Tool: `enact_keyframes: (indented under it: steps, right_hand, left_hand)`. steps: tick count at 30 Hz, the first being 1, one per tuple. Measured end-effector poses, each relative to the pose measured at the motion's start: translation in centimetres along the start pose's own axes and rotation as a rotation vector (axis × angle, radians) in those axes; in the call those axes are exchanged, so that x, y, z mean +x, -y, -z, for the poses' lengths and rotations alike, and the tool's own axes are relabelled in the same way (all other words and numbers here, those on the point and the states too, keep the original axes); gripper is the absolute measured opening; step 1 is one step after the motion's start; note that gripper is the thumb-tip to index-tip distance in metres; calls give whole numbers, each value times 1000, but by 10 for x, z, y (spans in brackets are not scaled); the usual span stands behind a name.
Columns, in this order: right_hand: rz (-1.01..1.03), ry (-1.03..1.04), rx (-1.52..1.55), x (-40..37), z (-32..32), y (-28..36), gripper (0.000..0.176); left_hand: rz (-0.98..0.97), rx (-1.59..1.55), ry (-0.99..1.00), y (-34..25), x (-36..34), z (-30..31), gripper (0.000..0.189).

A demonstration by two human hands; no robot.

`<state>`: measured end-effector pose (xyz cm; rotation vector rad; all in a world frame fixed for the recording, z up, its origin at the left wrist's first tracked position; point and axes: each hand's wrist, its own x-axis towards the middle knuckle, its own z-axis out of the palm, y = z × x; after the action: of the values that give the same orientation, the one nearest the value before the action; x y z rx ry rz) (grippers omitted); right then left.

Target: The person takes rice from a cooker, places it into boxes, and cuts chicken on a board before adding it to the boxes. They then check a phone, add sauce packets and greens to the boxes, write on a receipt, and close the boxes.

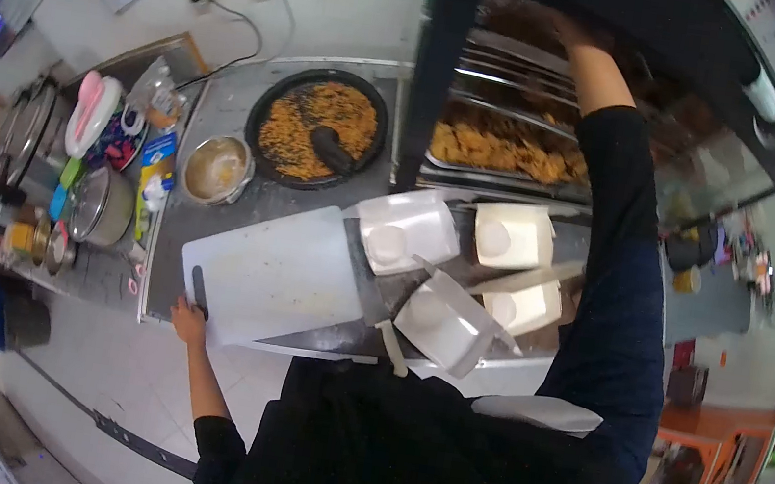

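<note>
At the counter's front edge, my left hand (188,321) has its fingers closed on the handle end of a white cutting board (279,271). My right hand (575,33) reaches up into a glass-fronted display case (441,71), and its fingers are lost in the shadow there. Below that arm, golden fried pieces (509,150) fill a metal tray on the case's lower shelf. Several open takeaway boxes (449,320) stand between the board and my right arm, some with a rounded white lump inside. A knife with a cream handle (393,347) lies beside the board.
Behind the board sit a round black pan (260,125) of orange-brown crumbs with a dark scoop (329,148), and a metal bowl (217,171). Pots (103,207) and packets crowd the left counter. An orange shelf unit (714,456) stands at the right.
</note>
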<state>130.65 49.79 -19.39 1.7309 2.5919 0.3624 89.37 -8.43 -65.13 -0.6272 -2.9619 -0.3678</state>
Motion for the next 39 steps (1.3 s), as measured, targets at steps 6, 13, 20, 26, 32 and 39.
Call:
enact_keyframes:
  steps: [6, 13, 20, 26, 32, 39]
  right_hand:
    - [-121, -192, 108, 24, -10, -14, 50]
    - [-183, -463, 324, 23, -14, -27, 47]
    - [-201, -681, 649, 2, -14, -30, 44]
    - [-197, -758, 1249, -43, -13, -15, 41]
    - [20, -956, 1114, -113, -70, -7, 41]
    - [-80, -300, 1682, -274, -91, 171, 50]
  left_hand:
    - [60, -37, 14, -3, -4, -1, 36]
    - [22, -31, -3, -9, -7, 8, 38]
    - [26, -44, 29, -7, -7, 5, 38]
    - [-37, -94, 14, -4, -6, 7, 37]
    - [-64, -257, 135, 6, 2, 15, 36]
    - [-145, -565, 483, 59, 50, -28, 33]
